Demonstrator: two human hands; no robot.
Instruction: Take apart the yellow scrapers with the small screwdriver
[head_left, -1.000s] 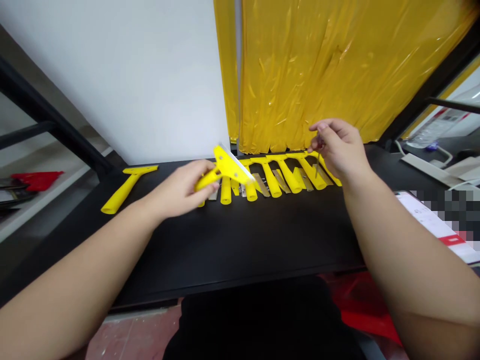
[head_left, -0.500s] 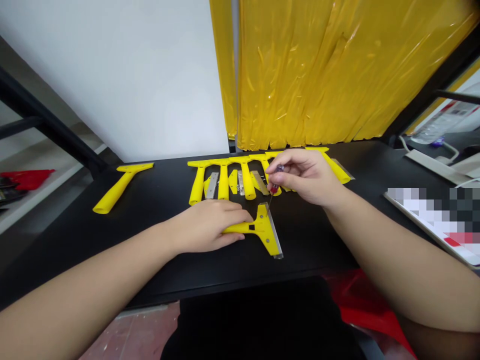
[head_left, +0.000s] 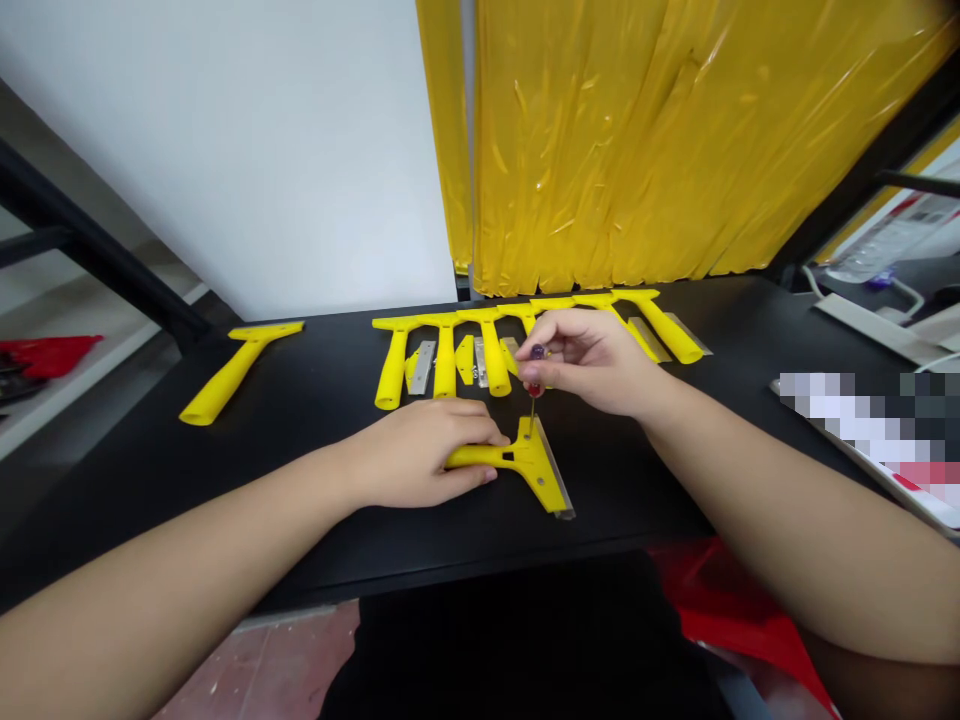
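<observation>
Underfoot of everything, one black tabletop, matte; behind it, one white panel and wrinkled yellow sheeting. Far edge: a row of yellow handles; further left, a lone yellow handle. Left hand: back upward, fingers closed round the grip of a yellow scraper, blade facing right, near table centre. Right hand: raised, thumb and fingers pinching a near-upright screwdriver, tip at the scraper's farther screw.
</observation>
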